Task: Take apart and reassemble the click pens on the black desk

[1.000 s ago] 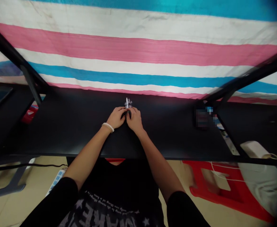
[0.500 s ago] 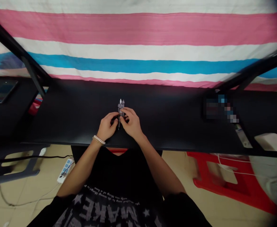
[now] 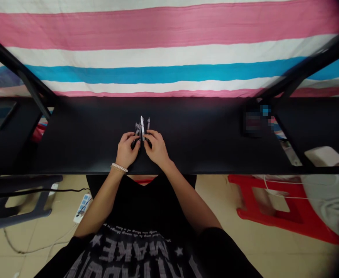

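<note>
Several slim pens lie on the black table between my hands, pointing away from me. A white pen [image 3: 142,125] shows most clearly in the middle. My left hand [image 3: 126,150], with a beaded bracelet at its wrist, curls its fingers and thumb round the grey see-through pens [image 3: 137,128] on the left. My right hand [image 3: 157,148] bends its thumb and fingers over another see-through pen [image 3: 148,122] and touches the white pen's near end. The lower parts of the pens are partly hidden by my fingers.
The black table [image 3: 204,135] runs across, with a striped cloth [image 3: 169,73] behind it. A blurred-out dark item [image 3: 253,123] stands at the right, near a white box-like object [image 3: 326,155]. Below are a red stool [image 3: 273,220], a grey stool [image 3: 42,210] and a power strip [image 3: 82,207].
The pens were bunched tightly together and are now fanned apart, with the white pen standing out in the middle. Both hands have shifted slightly left in the view.
</note>
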`<action>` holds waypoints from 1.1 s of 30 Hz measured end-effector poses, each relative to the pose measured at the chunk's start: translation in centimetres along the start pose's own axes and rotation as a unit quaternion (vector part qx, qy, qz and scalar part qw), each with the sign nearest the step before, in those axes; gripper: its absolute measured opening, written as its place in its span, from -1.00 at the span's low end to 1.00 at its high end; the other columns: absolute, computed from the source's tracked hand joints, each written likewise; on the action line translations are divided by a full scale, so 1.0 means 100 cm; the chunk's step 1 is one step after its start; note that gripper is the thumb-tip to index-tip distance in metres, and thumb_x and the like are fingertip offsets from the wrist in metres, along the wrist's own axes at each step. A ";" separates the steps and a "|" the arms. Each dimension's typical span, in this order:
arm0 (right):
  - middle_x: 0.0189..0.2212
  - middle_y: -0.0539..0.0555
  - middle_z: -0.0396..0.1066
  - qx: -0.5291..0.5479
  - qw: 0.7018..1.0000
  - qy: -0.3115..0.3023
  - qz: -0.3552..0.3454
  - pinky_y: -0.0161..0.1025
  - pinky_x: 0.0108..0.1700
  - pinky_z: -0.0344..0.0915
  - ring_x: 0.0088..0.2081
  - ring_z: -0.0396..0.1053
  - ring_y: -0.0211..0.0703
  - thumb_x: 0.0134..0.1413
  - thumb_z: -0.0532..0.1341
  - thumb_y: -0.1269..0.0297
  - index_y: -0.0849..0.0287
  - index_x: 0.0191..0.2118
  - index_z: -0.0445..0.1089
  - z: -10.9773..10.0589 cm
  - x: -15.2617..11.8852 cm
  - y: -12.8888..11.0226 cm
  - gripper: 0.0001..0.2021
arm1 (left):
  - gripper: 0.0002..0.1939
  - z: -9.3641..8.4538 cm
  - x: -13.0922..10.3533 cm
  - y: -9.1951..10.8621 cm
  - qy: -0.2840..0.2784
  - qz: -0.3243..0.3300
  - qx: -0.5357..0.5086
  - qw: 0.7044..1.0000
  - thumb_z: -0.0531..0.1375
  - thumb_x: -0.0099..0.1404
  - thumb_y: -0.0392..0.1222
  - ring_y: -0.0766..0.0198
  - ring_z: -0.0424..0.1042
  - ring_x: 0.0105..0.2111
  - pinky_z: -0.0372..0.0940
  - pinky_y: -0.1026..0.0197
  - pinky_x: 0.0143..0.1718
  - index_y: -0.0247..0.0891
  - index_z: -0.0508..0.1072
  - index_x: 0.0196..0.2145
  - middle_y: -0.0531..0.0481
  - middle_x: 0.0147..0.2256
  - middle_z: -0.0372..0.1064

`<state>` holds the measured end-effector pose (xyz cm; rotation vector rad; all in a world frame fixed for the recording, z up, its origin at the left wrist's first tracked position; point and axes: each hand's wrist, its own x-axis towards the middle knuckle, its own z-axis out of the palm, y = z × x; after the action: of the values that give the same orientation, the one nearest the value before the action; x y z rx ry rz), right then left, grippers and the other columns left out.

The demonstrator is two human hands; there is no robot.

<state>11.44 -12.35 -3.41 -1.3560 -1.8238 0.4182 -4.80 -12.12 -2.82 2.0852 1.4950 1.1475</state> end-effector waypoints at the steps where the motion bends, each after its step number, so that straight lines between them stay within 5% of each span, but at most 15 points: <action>1: 0.05 0.24 0.38 -0.002 1.000 0.001 -0.001 0.07 0.12 0.35 0.01 0.34 0.04 0.22 0.14 0.37 0.19 -0.05 0.49 0.000 0.000 -0.001 -0.75 | -0.80 0.001 0.000 0.000 0.004 0.001 0.012 1.000 0.20 0.33 -0.24 0.06 0.44 -0.01 0.38 -0.09 0.10 -0.28 0.55 -0.12 -0.21 -0.04 0.40; 10: 0.12 0.23 0.31 -0.026 0.998 -0.042 -0.030 0.06 0.11 0.35 0.03 0.27 0.08 0.26 0.16 0.27 0.16 0.05 0.45 -0.002 -0.003 -0.008 -0.71 | -0.82 -0.001 0.001 0.000 0.042 -0.073 -0.090 0.992 0.22 0.27 -0.29 0.20 0.51 -0.19 0.51 0.11 -0.13 -0.30 0.56 -0.17 -0.16 -0.14 0.44; 16: 0.07 0.22 0.37 0.018 1.000 -0.007 -0.023 0.08 0.15 0.33 0.04 0.32 0.06 0.26 0.15 0.27 0.16 0.07 0.39 0.001 -0.003 -0.006 -0.70 | -0.85 0.002 0.002 0.000 0.106 -0.104 -0.151 0.977 0.26 0.28 -0.18 0.21 0.51 -0.20 0.50 0.21 -0.27 -0.28 0.56 -0.23 -0.14 -0.19 0.47; 19: 0.03 0.21 0.41 0.066 0.997 0.036 0.005 0.05 0.10 0.38 0.02 0.37 0.02 0.30 0.09 0.21 0.13 0.10 0.33 0.001 -0.002 -0.002 -0.69 | -0.80 0.011 0.006 0.004 0.125 -0.078 -0.192 0.970 0.27 0.30 -0.08 0.19 0.50 -0.15 0.49 0.17 -0.20 -0.27 0.55 -0.23 -0.16 -0.16 0.46; 24: -0.06 0.21 0.46 0.105 0.983 0.129 0.074 -0.04 -0.05 0.47 -0.10 0.46 -0.06 0.34 0.01 0.19 0.15 0.01 0.36 -0.001 -0.001 0.004 -0.71 | -0.76 0.020 0.010 0.015 0.068 -0.043 -0.206 0.975 0.24 0.34 -0.02 0.17 0.48 -0.08 0.46 0.10 -0.09 -0.24 0.56 -0.22 -0.19 -0.11 0.45; 27: -0.06 0.21 0.43 0.102 0.986 0.110 0.075 -0.08 -0.14 0.50 -0.17 0.45 -0.07 0.23 0.15 0.22 0.15 -0.02 0.38 0.000 -0.001 0.003 -0.74 | -0.76 0.018 0.009 0.014 0.080 -0.042 -0.223 0.971 0.24 0.34 -0.01 0.17 0.48 -0.09 0.44 0.07 -0.04 -0.25 0.54 -0.23 -0.18 -0.13 0.45; 33: -0.02 0.22 0.37 0.062 0.992 0.084 0.065 0.02 0.06 0.42 0.03 0.37 0.01 0.17 0.14 0.36 0.15 -0.03 0.42 0.003 -0.002 0.001 -0.74 | -0.78 0.011 0.009 0.000 0.113 -0.046 -0.154 0.980 0.19 0.37 -0.06 0.15 0.47 -0.04 0.42 0.05 0.00 -0.25 0.51 -0.18 -0.18 -0.05 0.44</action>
<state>11.33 -12.43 -3.70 -1.3858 -1.5529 0.4630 -3.85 -11.12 -3.10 1.7089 1.3856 1.5131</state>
